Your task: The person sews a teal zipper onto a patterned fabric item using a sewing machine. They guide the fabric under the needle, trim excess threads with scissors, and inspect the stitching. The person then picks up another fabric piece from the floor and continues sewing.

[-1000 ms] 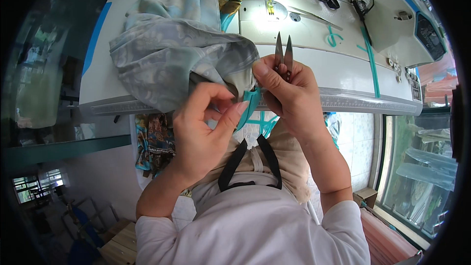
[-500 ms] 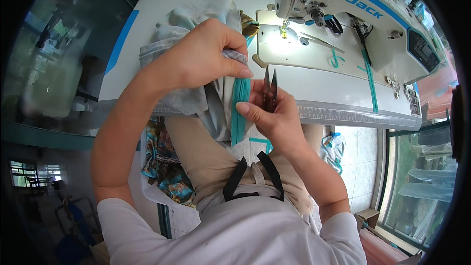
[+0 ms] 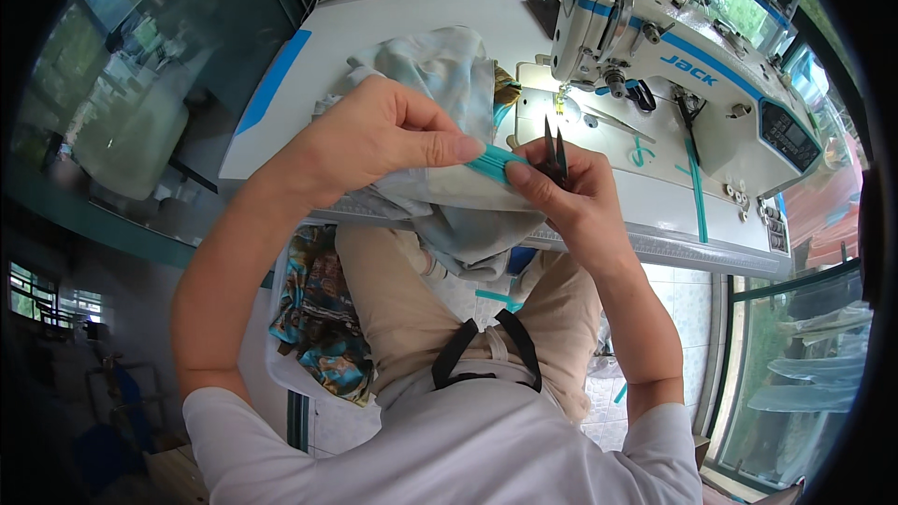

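At frame centre, left hand (image 3: 379, 136) pinches a teal strip (image 3: 496, 164) on pale cloth (image 3: 449, 65); right hand (image 3: 571, 196) grips small snips (image 3: 555, 145), blades apparently nearly closed.

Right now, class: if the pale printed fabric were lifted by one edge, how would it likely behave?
Probably floppy: the pale printed fabric bunches in folds on the sewing table and droops over its edge. Likely light, since the left hand holds it by fingertips, with the right hand pinching alongside.
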Motion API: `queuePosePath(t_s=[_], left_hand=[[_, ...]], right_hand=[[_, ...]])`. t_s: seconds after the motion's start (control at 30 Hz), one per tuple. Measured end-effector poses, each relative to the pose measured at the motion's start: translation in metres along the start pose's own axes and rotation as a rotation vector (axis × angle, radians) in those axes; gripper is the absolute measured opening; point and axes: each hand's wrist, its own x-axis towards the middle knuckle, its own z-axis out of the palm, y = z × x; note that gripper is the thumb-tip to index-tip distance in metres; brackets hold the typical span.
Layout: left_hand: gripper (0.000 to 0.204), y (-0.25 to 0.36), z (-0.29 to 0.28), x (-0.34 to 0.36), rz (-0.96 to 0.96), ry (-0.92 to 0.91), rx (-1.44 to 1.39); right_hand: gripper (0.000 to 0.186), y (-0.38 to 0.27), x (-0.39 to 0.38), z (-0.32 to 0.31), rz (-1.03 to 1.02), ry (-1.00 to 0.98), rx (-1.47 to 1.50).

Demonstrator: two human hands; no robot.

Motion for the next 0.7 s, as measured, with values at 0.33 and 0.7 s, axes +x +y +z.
queuePosePath(t_s=[0.33,0.7], left_hand=[[0.018,-0.005,-0.022,0.01,0.04,-0.07,-0.162],[0.018,-0.016,-0.035,0.021,-0.047,-0.002,-0.213]], right_hand=[[0.02,-0.017,0.03,-0.02,0.051,-0.101,-0.009],[0.017,-0.019,0.066,-0.026,0.017,-0.157,-0.127]])
